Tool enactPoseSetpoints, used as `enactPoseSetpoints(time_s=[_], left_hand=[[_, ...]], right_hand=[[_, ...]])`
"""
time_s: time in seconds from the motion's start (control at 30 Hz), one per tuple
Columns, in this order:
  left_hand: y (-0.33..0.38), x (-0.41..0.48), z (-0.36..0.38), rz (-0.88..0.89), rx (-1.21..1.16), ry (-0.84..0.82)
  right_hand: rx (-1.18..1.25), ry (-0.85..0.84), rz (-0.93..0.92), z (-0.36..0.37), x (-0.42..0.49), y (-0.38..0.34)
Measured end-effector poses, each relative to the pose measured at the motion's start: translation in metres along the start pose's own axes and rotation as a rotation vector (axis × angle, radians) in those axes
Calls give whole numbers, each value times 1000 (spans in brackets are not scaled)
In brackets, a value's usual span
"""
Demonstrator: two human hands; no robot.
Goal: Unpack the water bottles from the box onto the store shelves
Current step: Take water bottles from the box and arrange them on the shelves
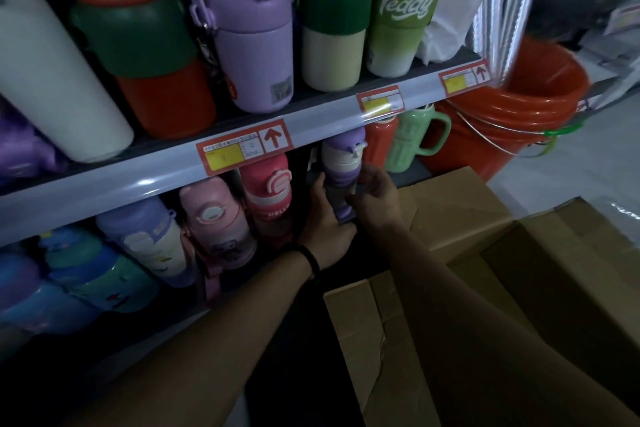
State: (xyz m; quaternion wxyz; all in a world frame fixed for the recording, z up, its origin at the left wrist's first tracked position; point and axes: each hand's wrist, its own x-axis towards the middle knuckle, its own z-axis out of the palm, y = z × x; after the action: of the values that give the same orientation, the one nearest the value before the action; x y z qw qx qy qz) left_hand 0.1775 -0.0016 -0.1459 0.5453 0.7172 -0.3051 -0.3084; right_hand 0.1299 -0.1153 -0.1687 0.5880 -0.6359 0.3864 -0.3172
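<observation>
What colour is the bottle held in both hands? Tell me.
The bottle is purple with a white band below its cap, seen in the head view.

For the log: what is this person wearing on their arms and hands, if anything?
No gloves on the left hand or the right hand. Both forearms are bare, with no sleeve in view. A dark band circles the left wrist; the right wrist shows none. Rings cannot be made out in the dim light.

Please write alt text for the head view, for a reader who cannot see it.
The left hand and right hand hold a purple bottle at the lower shelf, near a red bottle. A cardboard box lies below, an orange bucket at right.
</observation>
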Motion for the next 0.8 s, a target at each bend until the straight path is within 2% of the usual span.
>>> enactPoseSetpoints(time_s=[0.17,0.3,0.4,0.57,0.8], left_hand=[[-2,0,0,-11,3,123],[0,1,-4,-8,-3,136],[3,-4,-3,-2,16,152],[-1,-8,1,-50,-16,215],[-10,-16,2,-33,171,173]], right_hand=[[12,12,30,-2,1,3],[-91,-84,-40,-10,1,10],[-110,-85,-67,-12,-2,13],[-69,-75,22,-8,-5,16],[-111,-131,-64,-2,-7,11]])
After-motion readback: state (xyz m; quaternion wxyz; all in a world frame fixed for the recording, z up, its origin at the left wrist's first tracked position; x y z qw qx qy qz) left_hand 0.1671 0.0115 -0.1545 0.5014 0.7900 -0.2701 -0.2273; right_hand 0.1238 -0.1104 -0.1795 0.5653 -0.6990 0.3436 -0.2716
